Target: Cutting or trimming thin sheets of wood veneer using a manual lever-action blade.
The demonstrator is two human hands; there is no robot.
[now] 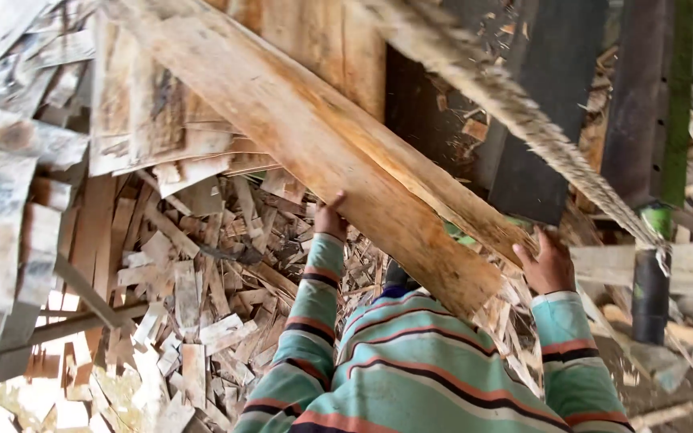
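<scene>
Gripping a long rough plank (pixel 346 152) by both edges, left hand (pixel 329 215) and right hand (pixel 549 263) are steadying what looks stiff, heavy, splintery timber.

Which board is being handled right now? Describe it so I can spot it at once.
Start at the striped sleeves at the bottom of the view. Both hands, left hand and right hand, grip the edges of the long pale plank slanting up to the upper left. Unlike the short scraps littered beneath, it is wide, whole and raised off the pile.
</scene>
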